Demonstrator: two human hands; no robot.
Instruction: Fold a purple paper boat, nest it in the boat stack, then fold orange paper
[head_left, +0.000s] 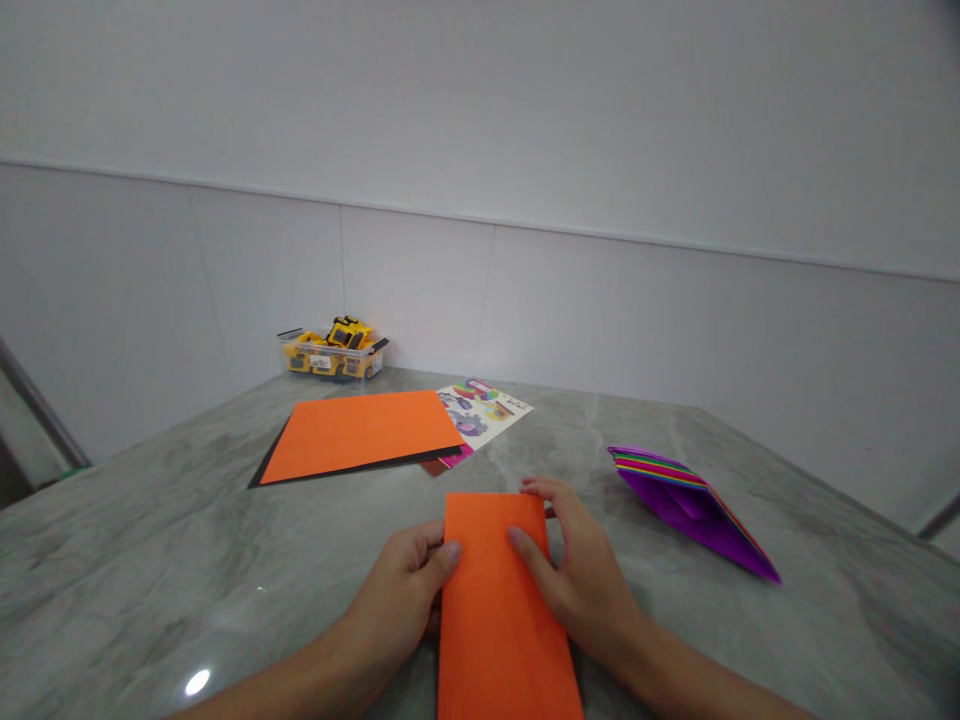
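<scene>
Directly in front of me is a narrow orange sheet of paper (499, 610), its lower end cut off by the picture's edge. My left hand (409, 580) grips its left side, thumb on top and the other fingers tucked behind. On the right side, my right hand (574, 560) holds it with the thumb lying on the face and the index finger at the top right corner. The rest of the right fingers are partly hidden behind the paper. Whether it is folded, I cannot tell.
A wide orange sheet (364, 432) lies over a black sheet (262, 475) farther back. A printed cover sheet (495, 415) pokes out beside them. To the right sits a folded purple paper stack (690, 505) with multicoloured edges. A clear bin (330, 360) of yellow toy vehicles stands near the wall.
</scene>
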